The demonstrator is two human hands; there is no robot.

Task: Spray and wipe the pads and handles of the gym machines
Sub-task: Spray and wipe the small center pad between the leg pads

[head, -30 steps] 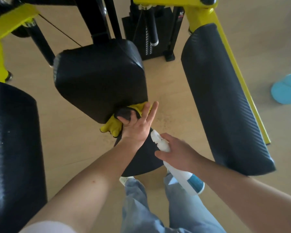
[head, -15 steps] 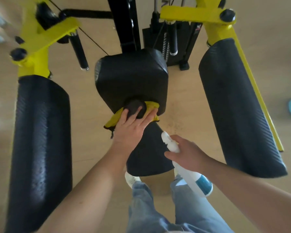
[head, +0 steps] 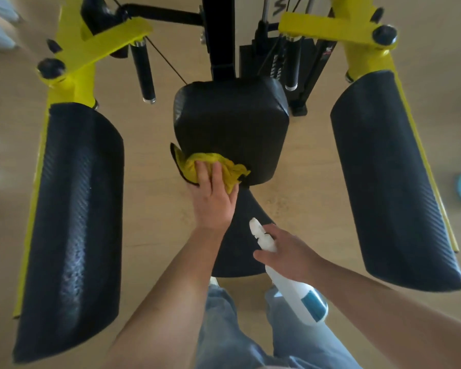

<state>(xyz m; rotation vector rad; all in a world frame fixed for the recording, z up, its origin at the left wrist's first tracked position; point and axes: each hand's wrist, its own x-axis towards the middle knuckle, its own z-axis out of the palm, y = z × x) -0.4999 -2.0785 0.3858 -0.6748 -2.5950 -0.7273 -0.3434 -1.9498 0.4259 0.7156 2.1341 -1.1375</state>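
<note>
Head view: the left hand (head: 210,198) lies flat, fingers straight and close together, pressing a crumpled yellow microfibre cloth (head: 233,171) against the lower left edge of the square black padded backrest (head: 232,121). The cloth overhangs that rim on the left. Below it is the tapered black seat pad (head: 237,254). The right hand (head: 288,254) holds a white spray bottle with a blue band (head: 298,294) over the seat, fingers curled round its neck (nozzle pointing up toward the backrest). Bare wooden floor (head: 149,209) shows between the backrest and the long black ribbed arm pads at left (head: 72,230) and right (head: 394,182). Compared with half a second ago, the cloth sits further left and covers the round black knob. The bottle hand is unchanged.
</note>
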